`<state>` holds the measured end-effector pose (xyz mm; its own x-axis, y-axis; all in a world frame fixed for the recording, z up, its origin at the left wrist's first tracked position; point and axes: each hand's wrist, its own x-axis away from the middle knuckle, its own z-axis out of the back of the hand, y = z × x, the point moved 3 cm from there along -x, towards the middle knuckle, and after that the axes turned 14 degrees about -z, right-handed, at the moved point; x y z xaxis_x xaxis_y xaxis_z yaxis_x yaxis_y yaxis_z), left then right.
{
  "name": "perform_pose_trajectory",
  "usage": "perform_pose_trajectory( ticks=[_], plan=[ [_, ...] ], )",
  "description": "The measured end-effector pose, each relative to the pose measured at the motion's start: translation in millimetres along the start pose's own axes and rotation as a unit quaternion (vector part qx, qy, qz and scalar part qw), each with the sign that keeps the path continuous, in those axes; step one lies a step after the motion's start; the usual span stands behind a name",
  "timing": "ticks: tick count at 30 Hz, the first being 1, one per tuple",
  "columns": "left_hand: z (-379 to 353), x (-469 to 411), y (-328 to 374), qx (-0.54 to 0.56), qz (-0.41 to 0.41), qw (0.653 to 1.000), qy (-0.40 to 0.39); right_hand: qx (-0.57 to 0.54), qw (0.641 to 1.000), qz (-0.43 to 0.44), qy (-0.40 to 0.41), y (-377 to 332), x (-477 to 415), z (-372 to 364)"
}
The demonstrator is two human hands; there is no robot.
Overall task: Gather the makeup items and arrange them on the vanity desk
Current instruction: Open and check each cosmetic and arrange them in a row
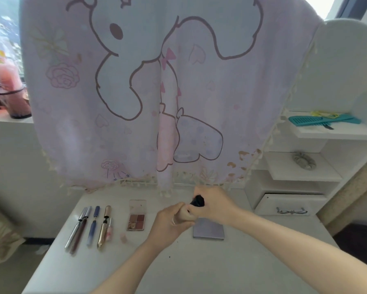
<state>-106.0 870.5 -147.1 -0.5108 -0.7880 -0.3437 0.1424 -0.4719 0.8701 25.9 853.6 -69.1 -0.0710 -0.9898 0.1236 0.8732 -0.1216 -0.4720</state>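
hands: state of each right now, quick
Left hand: grips the body of a small beige tube.
Right hand: grips that tube's black cap.

The scene is lit softly by daylight filtered through the pale cartoon-printed cloth (136, 92) and admitted at the window (324, 5) at upper right. Only faint shadows are cast on the surface (199, 272). Straight lines are bowed near the edges, and fine detail is smeared throughout.

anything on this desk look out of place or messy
Two things. A small pink piece lies loose on the desk, outside the neat row, between the gold tube and the open palette. The hanging cloth has brown stains near its lower right edge.
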Motion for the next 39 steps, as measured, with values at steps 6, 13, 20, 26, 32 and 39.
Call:
perform_pose_trajectory(
  ticks=[6,13,20,26,32,39],
  plan=[
    [4.8,3.3,0.2,-0.052,-0.017,0.997,-0.052,-0.078,0.996,-0.007,0.036,13.6,7.3,-10.5],
    [20.9,9.0,-6.9,-0.107,0.003,0.989,-0.104,-0.176,0.977,0.032,0.119,1.0,22.4,34.3],
    [59.1,36.5,-39.8,-0.042,0.13,0.987,0.082,-0.161,0.946,0.025,0.281,5.6,12.5,143.6],
    [59.2,5.8,-27.2,0.078,0.107,0.978,0.161,-0.203,0.967,-0.01,0.15,16.9,-19.4,62.3],
    [56.1,-0.1,-47.6,0.089,0.132,0.97,0.185,-0.2,0.977,-0.023,0.072,23.0,-34.3,21.2],
    [45.7,-20.4,-77.4,0.022,0.169,0.974,0.149,-0.11,0.992,-0.066,0.012,38.0,-63.4,-29.4]
  ],
)
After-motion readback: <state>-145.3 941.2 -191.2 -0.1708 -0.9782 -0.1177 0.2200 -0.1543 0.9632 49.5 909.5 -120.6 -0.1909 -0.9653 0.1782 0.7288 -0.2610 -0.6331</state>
